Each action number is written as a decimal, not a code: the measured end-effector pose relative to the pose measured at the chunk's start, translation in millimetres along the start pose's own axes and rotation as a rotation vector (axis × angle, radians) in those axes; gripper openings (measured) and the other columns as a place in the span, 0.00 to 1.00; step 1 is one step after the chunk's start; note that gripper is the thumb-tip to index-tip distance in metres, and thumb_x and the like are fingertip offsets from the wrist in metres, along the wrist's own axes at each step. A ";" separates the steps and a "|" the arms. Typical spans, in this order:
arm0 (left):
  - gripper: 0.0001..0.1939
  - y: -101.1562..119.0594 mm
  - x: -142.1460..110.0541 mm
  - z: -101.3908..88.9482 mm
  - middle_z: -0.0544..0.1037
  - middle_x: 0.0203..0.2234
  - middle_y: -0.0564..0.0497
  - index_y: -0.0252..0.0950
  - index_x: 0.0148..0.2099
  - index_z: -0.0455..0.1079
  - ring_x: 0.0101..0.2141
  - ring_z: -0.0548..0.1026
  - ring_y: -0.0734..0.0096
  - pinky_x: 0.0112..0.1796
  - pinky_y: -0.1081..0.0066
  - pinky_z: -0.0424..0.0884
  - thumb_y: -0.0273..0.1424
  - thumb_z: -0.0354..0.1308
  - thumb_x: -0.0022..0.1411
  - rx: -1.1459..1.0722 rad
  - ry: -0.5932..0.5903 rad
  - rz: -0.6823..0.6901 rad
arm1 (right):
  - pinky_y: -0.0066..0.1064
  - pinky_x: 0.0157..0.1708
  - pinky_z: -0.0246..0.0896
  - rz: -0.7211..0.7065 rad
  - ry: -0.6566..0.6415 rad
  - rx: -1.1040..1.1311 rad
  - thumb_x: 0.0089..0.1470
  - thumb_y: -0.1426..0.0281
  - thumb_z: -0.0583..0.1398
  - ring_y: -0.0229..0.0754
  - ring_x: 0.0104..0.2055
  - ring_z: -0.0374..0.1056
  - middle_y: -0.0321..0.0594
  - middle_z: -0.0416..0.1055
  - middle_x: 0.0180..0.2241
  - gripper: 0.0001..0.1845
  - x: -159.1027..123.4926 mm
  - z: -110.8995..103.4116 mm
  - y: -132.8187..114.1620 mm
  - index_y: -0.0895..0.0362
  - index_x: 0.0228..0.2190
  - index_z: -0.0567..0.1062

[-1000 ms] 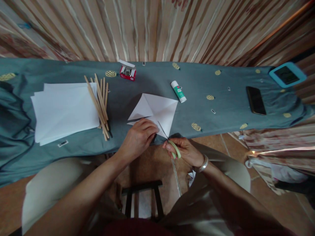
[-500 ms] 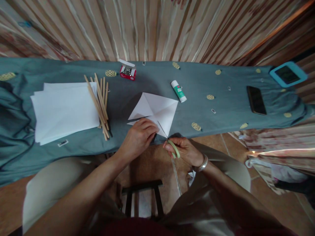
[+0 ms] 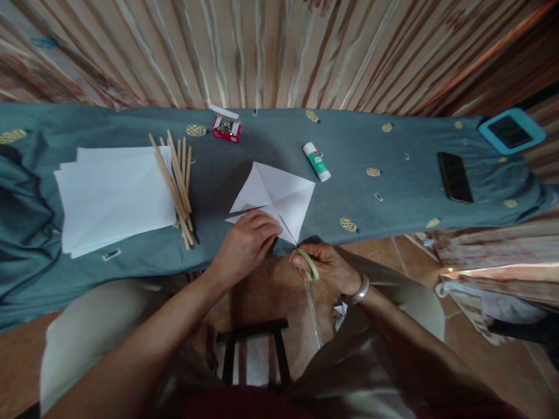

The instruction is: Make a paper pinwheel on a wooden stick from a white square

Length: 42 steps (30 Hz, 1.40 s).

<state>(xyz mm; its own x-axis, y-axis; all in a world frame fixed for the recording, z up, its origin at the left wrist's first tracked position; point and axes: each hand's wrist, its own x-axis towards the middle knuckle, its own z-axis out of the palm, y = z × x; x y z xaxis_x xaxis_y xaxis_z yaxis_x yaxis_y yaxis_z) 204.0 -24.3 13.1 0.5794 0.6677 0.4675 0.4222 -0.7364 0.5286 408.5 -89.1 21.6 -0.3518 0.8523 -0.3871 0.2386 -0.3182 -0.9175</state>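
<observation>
Head view: one slit open, scissors in at the near corner

White square sheet (image 3: 292,198) lies on the cloth-covered bench (image 3: 349,201), corner toward the wearer, creases meeting near its middle. What marks this moment: a slit gapes on the left side, running inward and leaving a narrow flap; a second dark line runs from the near corner toward the middle. Cut edge or blade, hard to separate there.

Left hand (image 3: 248,240): fingers bent and closed onto the sheet between the two lines, steadying it, by the look of it. Thumb's grip partly hidden.

Right hand (image 3: 331,266): curled closed around the pale green handles of the scissors (image 3: 313,267), at the bench's near edge. Blades meet the paper at that corner; how far they part, cannot tell.

My reading: left side already cut, near corner being cut, the middle still joining the parts. A slip or over-long snip could sever a flap.

Around it: loose paper stack (image 3: 116,201) at left, wooden sticks (image 3: 180,174) over its right edge; open red box (image 3: 226,137) on the far side; glue stick (image 3: 317,162) just beside the far right corner.
</observation>
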 end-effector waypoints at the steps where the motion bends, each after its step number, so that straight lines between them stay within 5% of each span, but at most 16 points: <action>1: 0.06 -0.2 -0.2 0.0 0.79 0.35 0.46 0.34 0.39 0.73 0.41 0.74 0.63 0.42 0.62 0.73 0.22 0.55 0.62 -0.002 0.000 -0.002 | 0.23 0.21 0.51 0.001 0.000 0.004 0.55 0.52 0.59 0.29 0.19 0.57 0.30 0.63 0.18 0.21 0.0 0.1 0.3 0.59 0.25 0.71; 42: 0.07 7.3 -2.4 -4.4 0.81 0.37 0.46 0.35 0.39 0.72 0.39 0.79 0.65 0.41 0.65 0.75 0.21 0.55 0.62 0.004 0.011 -0.048 | 0.23 0.17 0.49 0.117 0.011 0.238 0.44 0.49 0.65 0.28 0.16 0.54 0.30 0.63 0.16 0.25 5.7 4.8 -16.0 0.60 0.22 0.72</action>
<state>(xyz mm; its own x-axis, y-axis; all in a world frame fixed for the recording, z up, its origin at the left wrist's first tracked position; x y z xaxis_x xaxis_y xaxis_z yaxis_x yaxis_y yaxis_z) 202.6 -30.8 18.9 0.5506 0.7033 0.4497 0.4520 -0.7041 0.5477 398.3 -81.1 33.7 -0.3245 0.8080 -0.4918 0.0570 -0.5023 -0.8628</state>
